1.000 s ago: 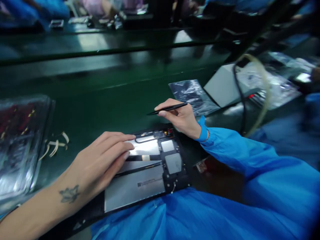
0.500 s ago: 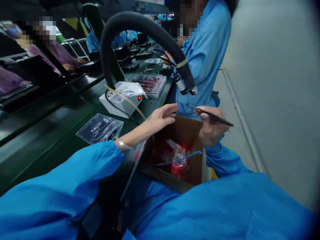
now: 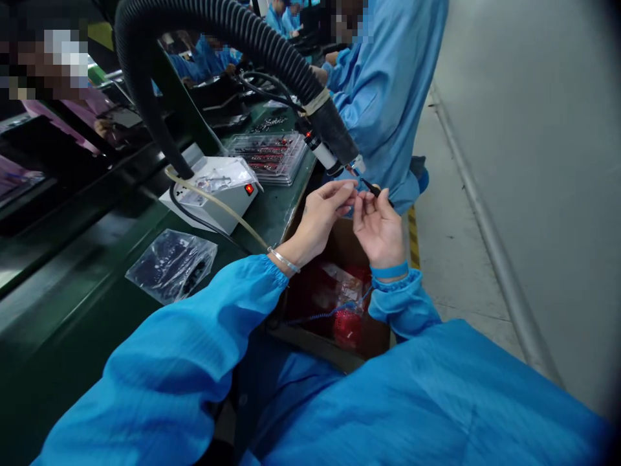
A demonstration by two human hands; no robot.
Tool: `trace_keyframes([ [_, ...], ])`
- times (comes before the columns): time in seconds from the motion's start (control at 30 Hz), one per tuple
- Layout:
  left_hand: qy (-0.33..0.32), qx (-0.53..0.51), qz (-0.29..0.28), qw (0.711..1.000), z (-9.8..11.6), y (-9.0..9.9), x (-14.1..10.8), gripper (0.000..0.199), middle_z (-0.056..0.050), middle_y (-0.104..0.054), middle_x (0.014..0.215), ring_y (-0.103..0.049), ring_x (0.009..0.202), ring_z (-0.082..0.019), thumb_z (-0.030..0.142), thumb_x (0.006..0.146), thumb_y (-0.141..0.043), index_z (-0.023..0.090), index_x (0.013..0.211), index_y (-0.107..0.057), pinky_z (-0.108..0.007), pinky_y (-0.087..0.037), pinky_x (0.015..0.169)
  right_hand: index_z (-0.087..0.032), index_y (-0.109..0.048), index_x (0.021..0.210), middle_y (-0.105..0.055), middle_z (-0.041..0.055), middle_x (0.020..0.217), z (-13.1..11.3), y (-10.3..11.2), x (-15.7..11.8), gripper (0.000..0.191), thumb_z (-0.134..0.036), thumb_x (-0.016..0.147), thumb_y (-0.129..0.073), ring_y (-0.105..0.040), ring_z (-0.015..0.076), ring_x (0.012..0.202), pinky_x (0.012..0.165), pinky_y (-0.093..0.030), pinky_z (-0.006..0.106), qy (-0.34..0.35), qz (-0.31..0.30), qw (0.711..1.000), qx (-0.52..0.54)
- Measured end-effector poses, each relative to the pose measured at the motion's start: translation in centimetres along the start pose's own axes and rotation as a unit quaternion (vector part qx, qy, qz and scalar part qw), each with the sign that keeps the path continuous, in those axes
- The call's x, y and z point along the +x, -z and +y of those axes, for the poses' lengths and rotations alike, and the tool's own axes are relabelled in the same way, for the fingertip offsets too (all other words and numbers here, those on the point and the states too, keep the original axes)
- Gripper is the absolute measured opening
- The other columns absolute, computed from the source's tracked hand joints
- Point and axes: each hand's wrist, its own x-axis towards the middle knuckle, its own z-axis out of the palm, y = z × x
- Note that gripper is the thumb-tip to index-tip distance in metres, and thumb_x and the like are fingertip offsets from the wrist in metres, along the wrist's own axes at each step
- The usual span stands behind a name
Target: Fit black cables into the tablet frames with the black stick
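A blue fabric garment (image 3: 412,401) fills the bottom of the frame. Above it, at lower centre, stands an open brown cardboard box (image 3: 388,336) containing red material (image 3: 348,329) and a coiled blue cord (image 3: 317,318).

Both hands are raised over the far part of this box, near the centre of the frame. The left hand (image 3: 317,217), with a silver bracelet (image 3: 284,260) at the wrist, has its thumb and fingers bent together; I cannot tell whether a small part sits between them. The right hand (image 3: 381,230), with a blue wristband (image 3: 389,271), is palm up and grasps a slim black pointed tool (image 3: 371,188) between thumb and fingers. The tool's tip points to the upper left, just below the end of a black corrugated hose (image 3: 228,16).

On the green bench (image 3: 72,362), left of centre, lies a clear plastic bag (image 3: 169,262). Beyond it rests a white box-shaped unit (image 3: 204,204) with a lit red switch (image 3: 249,189), then a clear plastic tray (image 3: 288,169). A co-worker in blue (image 3: 388,110) stands at upper centre-right.
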Motion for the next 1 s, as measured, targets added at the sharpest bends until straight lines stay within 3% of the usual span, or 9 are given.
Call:
trace_keyframes([
  [0.43, 0.001, -0.02, -0.034, 0.999, -0.6, -1.3, 1.5, 0.02, 0.003, -0.059, 0.071, -0.056, 0.065, -0.004, 0.016, 0.095, -0.064, 0.012, 0.076, -0.062, -0.016, -0.041, 0.065, -0.017, -0.067, 0.082, -0.071, -0.0021, 0.07, -0.8, 0.7, 0.1, 0.033, -0.029, 0.105, -0.046, -0.073, 0.0052, 0.072, 0.076, -0.063, 0.013, -0.026, 0.034, 0.999, 0.033],
  [0.67, 0.022, -0.016, -0.009, 1.0, -0.2, -1.0, 1.3, 0.021, 0.0, -0.062, 0.077, -0.059, 0.07, -0.006, 0.014, 0.101, -0.051, 0.011, 0.087, -0.066, -0.017, -0.044, 0.07, -0.019, -0.066, 0.084, -0.07, -0.0036, 0.071, -0.6, 0.3, 0.3, 0.025, -0.028, 0.103, -0.052, -0.072, 0.0053, 0.071, 0.074, -0.063, 0.013, -0.053, 0.039, 0.996, 0.06],
  [0.77, 0.047, 0.044, 0.033, 0.997, 0.9, -0.3, -1.0, 0.024, -0.002, -0.063, 0.082, -0.059, 0.072, -0.007, 0.019, 0.104, -0.045, 0.011, 0.091, -0.064, -0.017, -0.045, 0.069, -0.019, -0.064, 0.081, -0.069, -0.0031, 0.071, -0.6, -0.1, 0.3, 0.025, -0.029, 0.102, -0.054, -0.072, 0.0053, 0.073, 0.075, -0.062, 0.013, -0.062, 0.033, 0.994, 0.078],
  [0.83, 0.067, 0.109, 0.044, 0.991, 2.4, 0.9, -4.0, 0.024, -0.003, -0.063, 0.083, -0.059, 0.072, -0.007, 0.023, 0.103, -0.046, 0.011, 0.092, -0.063, -0.017, -0.045, 0.069, -0.019, -0.063, 0.079, -0.068, -0.0035, 0.071, -0.3, -0.4, -0.1, 0.029, -0.031, 0.103, -0.052, -0.071, 0.004, 0.074, 0.075, -0.062, 0.011, -0.07, 0.009, 0.994, 0.089],
  [0.9, 0.076, 0.19, 0.032, 0.978, 4.3, 2.6, -7.9, 0.021, -0.003, -0.064, 0.084, -0.059, 0.074, -0.009, 0.026, 0.101, -0.051, 0.011, 0.092, -0.064, -0.018, -0.046, 0.07, -0.02, -0.063, 0.079, -0.067, -0.0051, 0.071, 0.5, -0.9, -0.9, 0.028, -0.034, 0.101, -0.054, -0.07, 0.002, 0.075, 0.074, -0.06, 0.008, -0.082, -0.039, 0.992, 0.086],
  [1.0, 0.075, 0.337, 0.016, 0.938, 7.7, 6.0, -15.5, 0.024, -0.004, -0.066, 0.085, -0.061, 0.08, -0.013, 0.036, 0.097, -0.057, 0.014, 0.093, -0.067, -0.02, -0.047, 0.07, -0.024, -0.066, 0.081, -0.066, -0.0088, 0.07, 3.1, -2.2, -3.2, 0.019, -0.04, 0.087, -0.075, -0.068, 0.0002, 0.078, 0.072, -0.058, 0.004, -0.111, -0.128, 0.985, 0.023],
])
